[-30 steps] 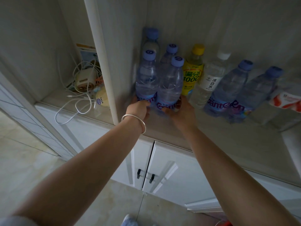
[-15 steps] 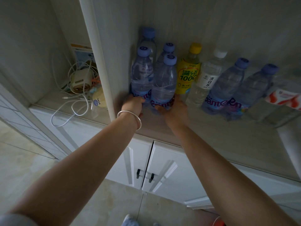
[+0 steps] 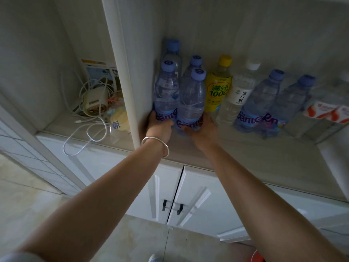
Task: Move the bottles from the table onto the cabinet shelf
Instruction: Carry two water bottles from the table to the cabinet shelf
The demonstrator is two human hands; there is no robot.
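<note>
Head view shows the left hand [image 3: 159, 127] and right hand [image 3: 203, 129] each with fingers wrapped round the base of a blue-capped water bottle [image 3: 166, 95], [image 3: 191, 103] standing on the cabinet shelf [image 3: 245, 148] just left of the yellow bottle [image 3: 218, 87]

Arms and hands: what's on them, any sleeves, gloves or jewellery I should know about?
Both forearms are bare, with no gloves. The left hand has a thin silver bangle round its wrist. A pale sleeve edge shows high on the left arm at the bottom corner. The right hand and wrist carry nothing; I see no rings.
</note>
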